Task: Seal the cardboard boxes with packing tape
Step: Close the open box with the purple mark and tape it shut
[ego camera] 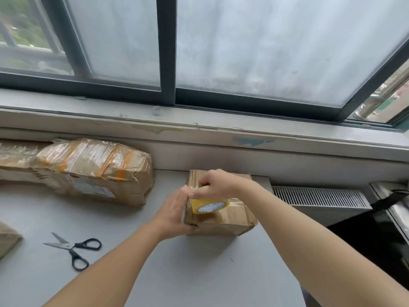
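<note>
Two hands: left hand (174, 209) presses box (223, 224) flat-fingered, right hand (218, 185) seemingly grips "MADE IN CHINA" tape (209, 206).

The right hand (218, 183) covers the top of the tape roll (209, 206), and the left hand (174, 209) hides the left side of the small box (230, 220). The long taped parcel (88, 169) and a cardboard corner (7, 240) run off the left edge; the parcel's label (94, 189) is too blurred to read.

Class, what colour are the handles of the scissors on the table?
Black. The head view shows the scissors clearly, left of the box.
</note>
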Demonstrator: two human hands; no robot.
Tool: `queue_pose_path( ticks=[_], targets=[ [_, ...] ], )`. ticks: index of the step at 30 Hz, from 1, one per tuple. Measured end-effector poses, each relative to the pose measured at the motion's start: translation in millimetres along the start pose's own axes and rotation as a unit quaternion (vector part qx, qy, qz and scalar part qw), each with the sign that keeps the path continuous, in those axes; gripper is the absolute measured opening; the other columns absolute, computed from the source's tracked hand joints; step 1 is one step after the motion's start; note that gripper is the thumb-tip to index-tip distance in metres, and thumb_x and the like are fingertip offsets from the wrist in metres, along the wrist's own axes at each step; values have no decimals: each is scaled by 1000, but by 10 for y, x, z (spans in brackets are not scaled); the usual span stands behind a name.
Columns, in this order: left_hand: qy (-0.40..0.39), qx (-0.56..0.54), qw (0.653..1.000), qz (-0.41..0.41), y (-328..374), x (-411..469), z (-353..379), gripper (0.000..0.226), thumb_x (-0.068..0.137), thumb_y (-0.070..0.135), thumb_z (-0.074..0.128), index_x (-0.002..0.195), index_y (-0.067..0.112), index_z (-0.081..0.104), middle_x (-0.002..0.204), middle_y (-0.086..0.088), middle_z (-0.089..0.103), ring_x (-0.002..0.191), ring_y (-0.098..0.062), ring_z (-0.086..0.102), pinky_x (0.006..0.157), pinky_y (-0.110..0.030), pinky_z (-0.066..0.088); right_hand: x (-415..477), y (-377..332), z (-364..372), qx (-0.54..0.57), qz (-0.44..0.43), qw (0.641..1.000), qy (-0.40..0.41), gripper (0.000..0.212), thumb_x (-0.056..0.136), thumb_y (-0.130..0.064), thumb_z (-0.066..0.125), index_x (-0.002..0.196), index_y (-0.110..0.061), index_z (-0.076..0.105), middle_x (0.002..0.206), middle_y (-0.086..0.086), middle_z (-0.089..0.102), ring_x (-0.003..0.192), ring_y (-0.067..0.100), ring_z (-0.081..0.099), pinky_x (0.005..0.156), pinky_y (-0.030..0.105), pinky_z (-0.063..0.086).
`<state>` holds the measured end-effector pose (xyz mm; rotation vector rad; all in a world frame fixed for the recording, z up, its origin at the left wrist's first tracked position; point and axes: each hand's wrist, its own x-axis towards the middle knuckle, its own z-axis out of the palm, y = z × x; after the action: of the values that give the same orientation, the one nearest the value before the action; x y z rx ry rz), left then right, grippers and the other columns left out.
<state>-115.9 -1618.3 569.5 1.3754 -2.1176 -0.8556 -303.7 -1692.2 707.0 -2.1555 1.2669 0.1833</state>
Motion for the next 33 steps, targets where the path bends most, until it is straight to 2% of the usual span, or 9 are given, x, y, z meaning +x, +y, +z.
queue_pose_path(
  ticks=[4, 7, 10, 13, 16, 19, 22, 28, 33],
  targets=[
    [-32, 3, 999, -29, -49, -37, 66, 106, 72, 80, 65, 156, 39, 13, 160, 21, 11, 150, -13, 18, 123, -52, 21, 23, 74, 59, 25, 0, 1000, 17, 64, 86, -72, 61, 74, -9, 59, 66, -2, 51, 61, 14, 47, 59, 33, 38],
    [18, 28, 999, -30, 7, 39, 153, 107, 65, 86, 63, 152, 40, 20, 152, 16, 22, 142, -18, 28, 116, -52, 30, -15, 120, 51, 37, -7, 999, 15, 62, 87, -70, 63, 72, -10, 57, 65, -4, 46, 60, 12, 44, 59, 34, 35],
    [46, 35, 998, -31, 12, 84, 235, 111, 57, 86, 68, 147, 44, 19, 148, 12, 28, 138, -23, 33, 113, -50, 33, -51, 132, 33, 44, -9, 999, 12, 56, 87, -65, 67, 62, -17, 51, 61, -7, 41, 56, 10, 39, 57, 33, 33],
    [73, 71, 995, -10, -92, 72, 288, 106, 56, 82, 71, 145, 39, 35, 146, 13, 34, 134, -23, 39, 107, -60, 38, -92, 177, 7, 1, 5, 1000, 4, 62, 84, -72, 64, 69, -12, 60, 63, -2, 50, 58, 14, 45, 56, 34, 35],
    [74, 74, 994, -16, -130, 112, 302, 106, 56, 76, 75, 147, 33, 42, 145, 12, 35, 134, -22, 39, 107, -66, 37, -217, 350, -63, -35, 33, 999, 7, 67, 80, -79, 60, 73, -13, 66, 68, 5, 64, 63, 18, 56, 57, 35, 39],
    [84, 66, 994, 3, -127, 137, 319, 104, 58, 72, 75, 147, 28, 45, 145, 10, 37, 133, -22, 42, 106, -66, 38, -384, 516, -193, -17, 52, 998, 2, 65, 82, -77, 62, 80, -13, 71, 78, 7, 71, 73, 23, 65, 59, 34, 43],
    [84, 53, 995, 5, -114, 128, 305, 101, 61, 70, 74, 148, 25, 47, 146, 12, 37, 135, -17, 38, 108, -64, 38, -429, 539, -228, -24, 48, 999, 3, 65, 85, -72, 64, 83, -8, 70, 80, 11, 71, 68, 22, 61, 59, 34, 41],
    [86, 37, 995, -23, -163, 102, 271, 100, 61, 59, 82, 149, 26, 47, 152, 11, 37, 141, -12, 36, 116, -70, 20, -448, 604, -338, -110, 72, 991, 7, 62, 85, -67, 64, 77, -5, 63, 63, 6, 55, 60, 20, 50, 55, 35, 36],
    [86, 39, 995, -30, -253, 91, 138, 101, 62, 55, 88, 149, 25, 48, 151, 13, 37, 143, -12, 37, 120, -71, 10, -635, 1024, -601, -117, 116, 986, 42, 64, 83, -75, 60, 70, -12, 65, 68, 10, 64, 60, 19, 54, 55, 33, 38]
  ],
)
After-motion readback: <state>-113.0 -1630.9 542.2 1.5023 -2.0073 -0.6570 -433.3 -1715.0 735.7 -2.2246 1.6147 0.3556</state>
